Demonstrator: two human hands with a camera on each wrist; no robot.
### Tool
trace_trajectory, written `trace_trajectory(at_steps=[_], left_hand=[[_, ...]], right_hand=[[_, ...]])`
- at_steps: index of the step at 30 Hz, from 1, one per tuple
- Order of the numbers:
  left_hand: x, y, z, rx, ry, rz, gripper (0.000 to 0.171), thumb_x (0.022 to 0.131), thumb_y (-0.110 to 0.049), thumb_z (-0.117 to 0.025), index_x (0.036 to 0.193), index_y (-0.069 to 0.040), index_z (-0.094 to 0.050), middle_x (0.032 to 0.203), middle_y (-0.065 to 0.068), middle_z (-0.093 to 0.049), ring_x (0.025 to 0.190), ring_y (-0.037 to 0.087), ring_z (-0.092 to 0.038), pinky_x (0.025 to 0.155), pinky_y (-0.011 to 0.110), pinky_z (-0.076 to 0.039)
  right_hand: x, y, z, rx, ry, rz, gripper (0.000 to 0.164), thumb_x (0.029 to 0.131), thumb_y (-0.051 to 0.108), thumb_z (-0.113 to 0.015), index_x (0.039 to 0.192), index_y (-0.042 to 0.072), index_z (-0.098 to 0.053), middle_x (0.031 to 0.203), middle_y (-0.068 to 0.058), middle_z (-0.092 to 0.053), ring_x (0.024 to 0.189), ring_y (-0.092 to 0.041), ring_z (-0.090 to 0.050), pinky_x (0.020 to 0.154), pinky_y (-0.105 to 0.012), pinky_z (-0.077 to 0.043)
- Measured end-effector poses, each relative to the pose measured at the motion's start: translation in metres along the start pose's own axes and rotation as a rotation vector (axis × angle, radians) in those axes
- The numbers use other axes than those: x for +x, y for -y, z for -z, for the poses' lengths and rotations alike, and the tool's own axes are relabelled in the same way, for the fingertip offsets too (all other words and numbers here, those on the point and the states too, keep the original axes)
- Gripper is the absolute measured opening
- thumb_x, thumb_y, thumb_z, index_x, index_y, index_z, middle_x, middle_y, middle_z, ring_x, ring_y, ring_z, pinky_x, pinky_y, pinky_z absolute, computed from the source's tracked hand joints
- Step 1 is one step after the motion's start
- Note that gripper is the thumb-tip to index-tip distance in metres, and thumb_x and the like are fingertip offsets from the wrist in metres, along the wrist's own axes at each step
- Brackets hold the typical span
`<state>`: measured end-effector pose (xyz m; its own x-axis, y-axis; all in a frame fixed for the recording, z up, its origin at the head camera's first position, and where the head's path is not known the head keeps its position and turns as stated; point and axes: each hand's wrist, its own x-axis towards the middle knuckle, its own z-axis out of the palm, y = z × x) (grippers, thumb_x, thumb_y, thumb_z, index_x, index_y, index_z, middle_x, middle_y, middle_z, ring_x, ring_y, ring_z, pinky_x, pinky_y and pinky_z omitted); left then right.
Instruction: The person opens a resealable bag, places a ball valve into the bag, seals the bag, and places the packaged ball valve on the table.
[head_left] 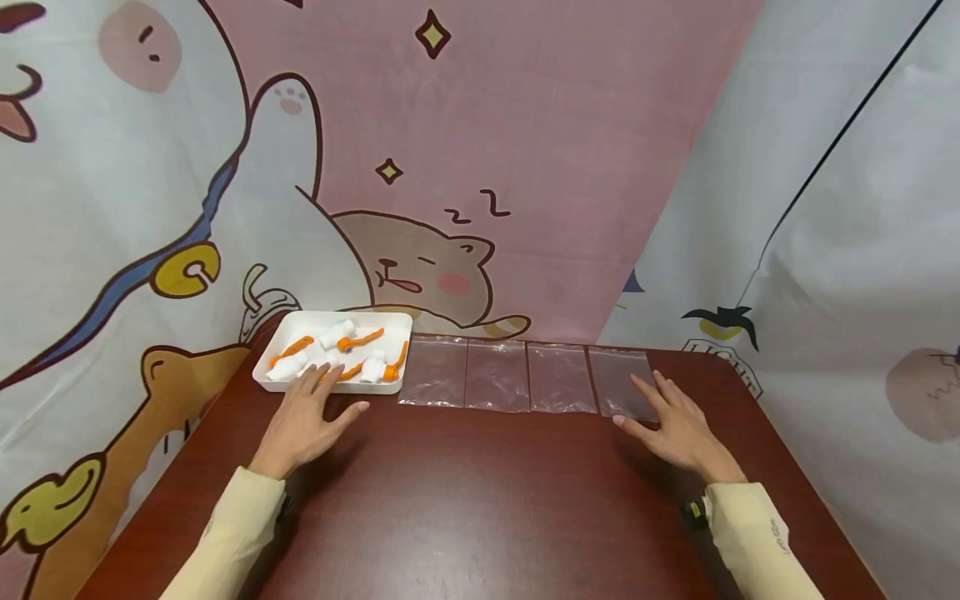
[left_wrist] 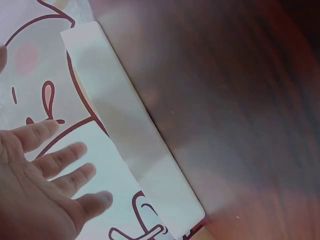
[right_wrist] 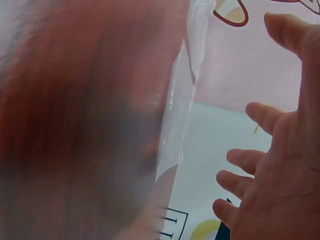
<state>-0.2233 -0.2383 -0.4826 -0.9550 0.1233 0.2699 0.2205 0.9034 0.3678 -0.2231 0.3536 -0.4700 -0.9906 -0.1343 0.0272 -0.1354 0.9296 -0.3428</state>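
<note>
Thin clear bag (head_left: pixel 621 382) lies flat under the right hand's (head_left: pixel 678 429) spread fingertips — limp, slippery; best pinched at its near edge. Left hand (head_left: pixel 303 417) rests open, holding nothing, fingertips at the white tray (head_left: pixel 300 321) of orange-and-white pieces (head_left: pixel 360 337) on the bench (head_left: pixel 480 500).

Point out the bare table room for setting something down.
Free: the dark wooden table between the left hand and right hand, in front of the four clear plastic bags. Crowded: the back edge, where the white rectangular tray of orange-and-white pieces adjoins the bags.
</note>
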Motion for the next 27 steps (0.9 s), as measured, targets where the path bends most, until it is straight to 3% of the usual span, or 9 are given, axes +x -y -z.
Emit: trace_trajectory(at_steps=[6,14,19,27], left_hand=[[0.012,-0.003,-0.001,-0.034,0.006,-0.026,0.079,0.096,-0.06,-0.061,0.148,-0.001,-0.049,0.15,0.026,-0.047,0.141,0.045,-0.043,0.114,0.062,-0.038],[0.025,0.001,-0.002,-0.055,0.075,-0.019,0.07,0.097,-0.05,-0.064,0.143,0.001,-0.054,0.144,0.027,-0.053,0.139,0.045,-0.045,0.113,0.062,-0.039],[0.033,0.003,-0.007,-0.049,0.074,-0.066,0.057,0.095,-0.035,-0.07,0.135,0.004,-0.062,0.134,0.027,-0.062,0.132,0.045,-0.051,0.111,0.059,-0.042],[0.046,0.002,-0.011,-0.001,0.047,-0.117,0.034,0.09,-0.022,-0.075,0.114,0.003,-0.074,0.111,0.02,-0.072,0.111,0.043,-0.063,0.096,0.057,-0.051]], right_hand=[[0.012,0.004,0.004,0.029,0.013,0.009,0.09,0.095,0.063,-0.059,0.163,0.014,-0.025,0.168,-0.028,-0.015,0.15,-0.057,-0.018,0.113,-0.08,-0.019],[0.03,0.008,0.005,0.038,0.026,0.035,0.085,0.097,0.058,-0.061,0.159,0.007,-0.033,0.164,-0.031,-0.026,0.148,-0.057,-0.024,0.113,-0.077,-0.026],[0.042,0.006,0.002,0.036,0.036,0.063,0.073,0.099,0.044,-0.064,0.153,0.001,-0.042,0.157,-0.032,-0.039,0.145,-0.056,-0.031,0.114,-0.074,-0.029],[0.059,0.0,-0.01,0.018,0.045,0.016,0.067,0.099,0.038,-0.063,0.149,-0.004,-0.045,0.151,-0.035,-0.044,0.14,-0.057,-0.037,0.112,-0.072,-0.033]])
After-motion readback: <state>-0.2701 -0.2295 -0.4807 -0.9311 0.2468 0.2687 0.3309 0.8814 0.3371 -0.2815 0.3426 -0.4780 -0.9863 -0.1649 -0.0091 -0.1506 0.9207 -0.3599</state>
